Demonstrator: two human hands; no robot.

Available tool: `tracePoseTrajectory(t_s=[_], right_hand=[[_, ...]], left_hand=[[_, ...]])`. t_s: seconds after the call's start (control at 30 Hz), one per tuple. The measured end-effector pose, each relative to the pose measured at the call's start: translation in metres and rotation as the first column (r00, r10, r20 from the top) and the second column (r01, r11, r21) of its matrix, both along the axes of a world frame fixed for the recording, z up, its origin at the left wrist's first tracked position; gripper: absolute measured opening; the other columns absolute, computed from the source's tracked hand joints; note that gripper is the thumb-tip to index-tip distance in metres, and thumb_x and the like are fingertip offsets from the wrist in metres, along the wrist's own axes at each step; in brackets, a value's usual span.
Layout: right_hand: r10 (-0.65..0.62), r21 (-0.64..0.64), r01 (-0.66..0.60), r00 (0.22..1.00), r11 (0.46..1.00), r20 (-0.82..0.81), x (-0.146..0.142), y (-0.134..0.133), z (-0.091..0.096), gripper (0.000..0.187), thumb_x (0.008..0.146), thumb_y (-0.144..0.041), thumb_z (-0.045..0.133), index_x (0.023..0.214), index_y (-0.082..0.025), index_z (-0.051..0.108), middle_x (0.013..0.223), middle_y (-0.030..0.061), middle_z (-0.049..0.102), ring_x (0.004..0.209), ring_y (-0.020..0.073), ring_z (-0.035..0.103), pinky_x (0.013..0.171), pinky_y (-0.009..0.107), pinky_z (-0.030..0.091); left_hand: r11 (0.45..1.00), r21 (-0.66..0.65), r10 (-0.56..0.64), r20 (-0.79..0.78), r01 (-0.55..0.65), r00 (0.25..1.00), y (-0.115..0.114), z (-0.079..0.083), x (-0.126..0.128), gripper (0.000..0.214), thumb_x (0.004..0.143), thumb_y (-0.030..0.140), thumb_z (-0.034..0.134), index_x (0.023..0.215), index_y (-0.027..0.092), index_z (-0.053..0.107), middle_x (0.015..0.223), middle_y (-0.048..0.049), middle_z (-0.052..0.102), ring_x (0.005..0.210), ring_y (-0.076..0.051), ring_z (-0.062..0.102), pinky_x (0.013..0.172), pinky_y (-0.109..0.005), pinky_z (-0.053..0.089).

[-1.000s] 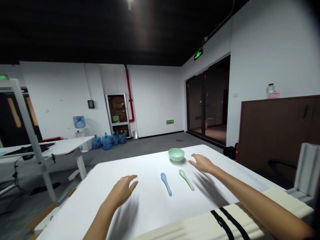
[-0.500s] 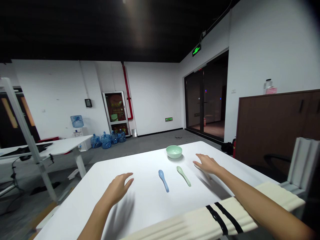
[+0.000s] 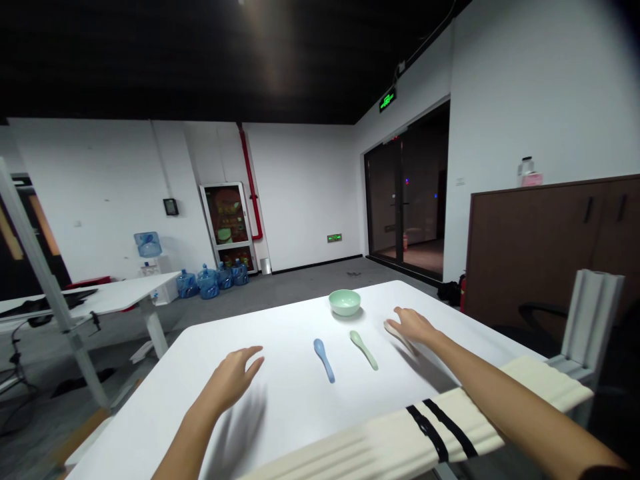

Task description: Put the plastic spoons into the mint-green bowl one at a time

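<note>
A pale green bowl (image 3: 345,302) stands near the far edge of the white table (image 3: 295,400). In front of it lie a blue spoon (image 3: 323,359) and a green spoon (image 3: 363,349), side by side. My right hand (image 3: 413,325) hovers low over the table just right of the green spoon, fingers stretched out, holding nothing. My left hand (image 3: 233,379) hangs over the table to the left of the blue spoon, fingers apart and empty.
A cream pad with two black stripes (image 3: 430,430) runs along the near table edge. A brown cabinet (image 3: 545,243) and a white ribbed panel (image 3: 590,313) stand at right. Another white desk (image 3: 100,293) and several water jugs (image 3: 205,281) are at left.
My right hand has drifted a little right, away from the bowl, and lower toward the table. The left hand has barely moved. The camera has shifted slightly.
</note>
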State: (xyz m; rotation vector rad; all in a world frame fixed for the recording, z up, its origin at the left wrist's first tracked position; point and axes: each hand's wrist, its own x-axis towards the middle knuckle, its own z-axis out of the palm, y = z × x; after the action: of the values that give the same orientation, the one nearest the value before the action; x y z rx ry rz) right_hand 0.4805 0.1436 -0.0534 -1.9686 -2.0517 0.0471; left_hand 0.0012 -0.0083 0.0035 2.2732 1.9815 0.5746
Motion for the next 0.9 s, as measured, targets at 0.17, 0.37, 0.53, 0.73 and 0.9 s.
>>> tracePoseTrajectory(t_s=[0.17,0.37,0.53,0.73,0.9], right_hand=[[-0.102,-0.120,0.102,0.995,0.988,0.002,0.012,0.006,-0.011,0.053,0.084,-0.060,0.050,0.099,-0.012,0.067,0.105,0.0201,0.068,0.097,0.0288,0.065,0.074,0.032,0.043],[-0.110,-0.205,0.113,0.994,0.972,0.025,0.021,0.012,-0.027,0.052,0.073,-0.057,0.064,0.098,-0.012,0.067,0.105,0.0190,0.068,0.092,0.0294,0.067,0.067,0.032,0.045],[-0.074,-0.383,0.057,0.997,0.922,-0.030,0.021,0.018,-0.034,0.036,0.072,-0.038,0.067,0.092,-0.008,0.067,0.089,0.0178,0.070,0.068,0.0254,0.068,0.056,0.031,0.046],[-0.067,-0.347,0.052,0.997,0.937,-0.031,0.019,0.023,-0.031,0.028,0.072,-0.027,0.063,0.092,-0.007,0.067,0.093,0.0191,0.069,0.064,0.0223,0.067,0.051,0.028,0.045],[-0.060,-0.282,0.040,0.996,0.959,-0.063,0.011,0.039,-0.009,0.022,0.075,-0.030,0.061,0.082,-0.010,0.068,0.082,0.0140,0.070,0.063,0.0183,0.065,0.056,0.026,0.043]], left_hand=[[1.000,0.003,-0.007,0.008,0.007,1.000,0.002,-0.003,-0.002,0.057,0.090,0.059,0.035,0.127,0.024,0.060,0.130,-0.0087,0.063,0.122,-0.029,0.057,0.099,-0.039,0.046],[1.000,-0.001,-0.008,0.009,0.008,1.000,0.000,-0.001,0.000,0.057,0.090,0.059,0.035,0.126,0.024,0.062,0.130,-0.0080,0.064,0.121,-0.029,0.058,0.100,-0.039,0.045],[1.000,-0.011,-0.009,0.002,0.009,1.000,0.000,0.000,0.001,0.056,0.090,0.058,0.035,0.127,0.023,0.061,0.131,-0.0084,0.063,0.122,-0.029,0.057,0.099,-0.040,0.045],[1.000,-0.010,-0.017,0.017,0.017,1.000,0.000,0.000,0.002,0.056,0.091,0.057,0.035,0.127,0.023,0.061,0.131,-0.0084,0.063,0.122,-0.029,0.057,0.100,-0.039,0.045],[0.999,-0.028,-0.022,0.015,0.022,1.000,-0.001,0.001,0.005,0.056,0.091,0.057,0.035,0.128,0.024,0.059,0.132,-0.0076,0.062,0.122,-0.028,0.057,0.099,-0.040,0.045]])
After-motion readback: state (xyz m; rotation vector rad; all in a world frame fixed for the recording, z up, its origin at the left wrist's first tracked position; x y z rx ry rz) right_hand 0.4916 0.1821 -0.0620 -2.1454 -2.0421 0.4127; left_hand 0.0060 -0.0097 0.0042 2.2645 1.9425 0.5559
